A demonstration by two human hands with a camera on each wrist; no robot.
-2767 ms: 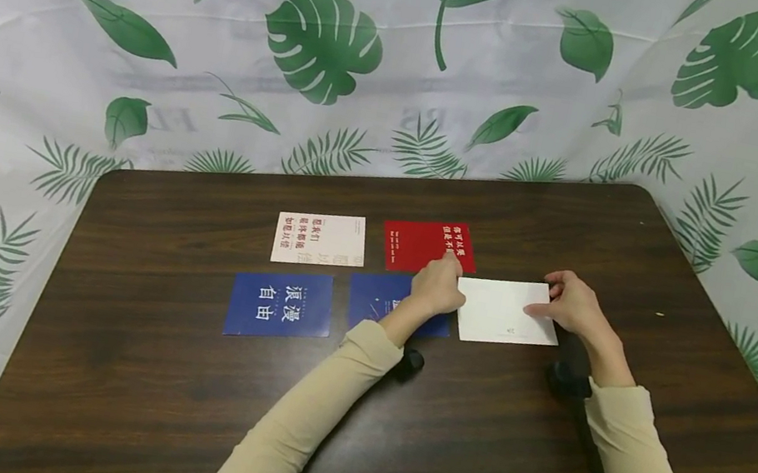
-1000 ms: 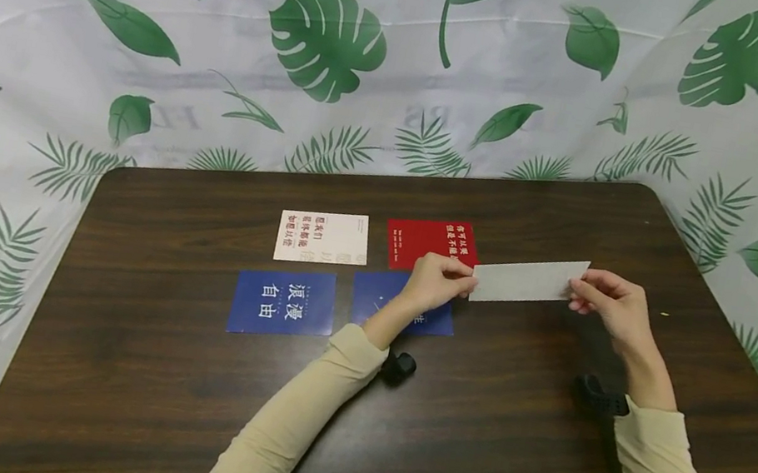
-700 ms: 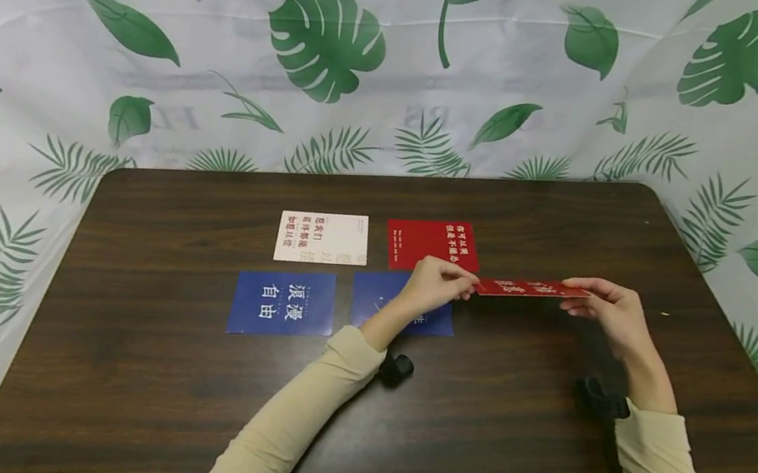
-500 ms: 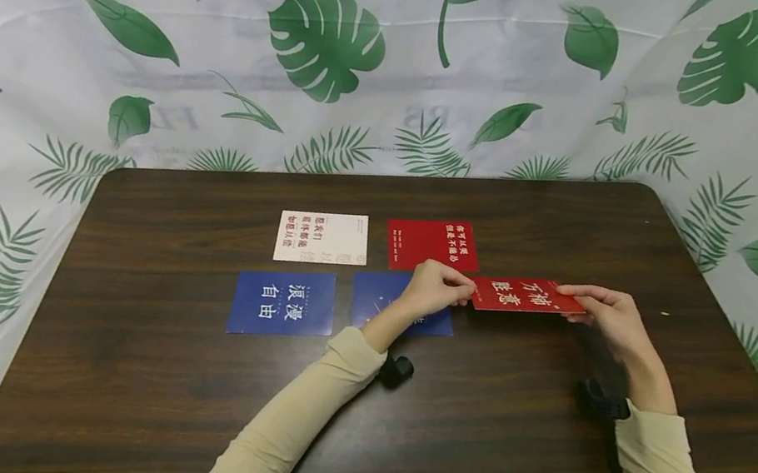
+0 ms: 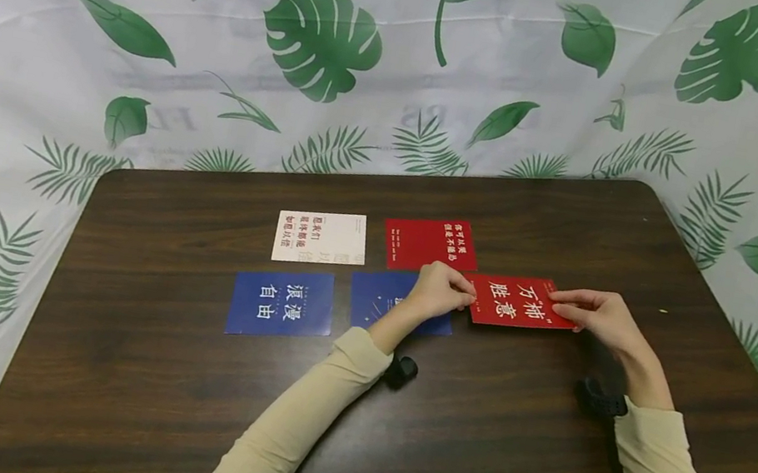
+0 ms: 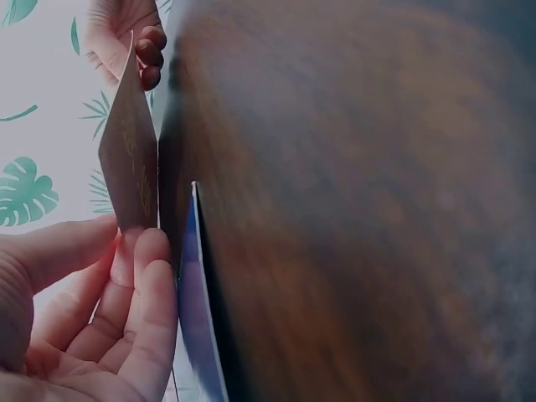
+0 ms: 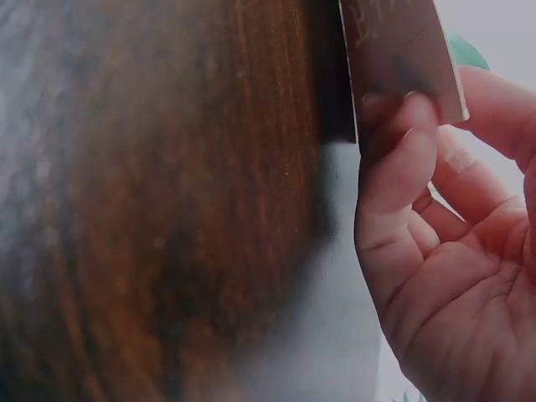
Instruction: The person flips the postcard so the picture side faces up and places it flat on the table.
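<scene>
A red postcard (image 5: 510, 304) with large white characters faces up in the head view, held at both short ends. My left hand (image 5: 440, 290) pinches its left end between thumb and fingertips. The right end is pinched by my right hand (image 5: 596, 317), thumb on top. Both wrist views show the postcard (image 6: 130, 159) raised off the table, its underside in shade. Just behind it lies another red card (image 5: 423, 243), flat on the table. A blue card (image 5: 364, 297) sits partly hidden under my left hand and wrist.
Left of these, a cream card (image 5: 321, 236) lies behind a second blue card (image 5: 282, 304). All rest on the dark wooden table (image 5: 167, 402). A leaf-printed curtain (image 5: 185, 84) stands along the table's back and right edges.
The card showed its white back at first. My hands lifted it and turned it over, so its red printed face is up now, and they have lowered it slightly toward me.
</scene>
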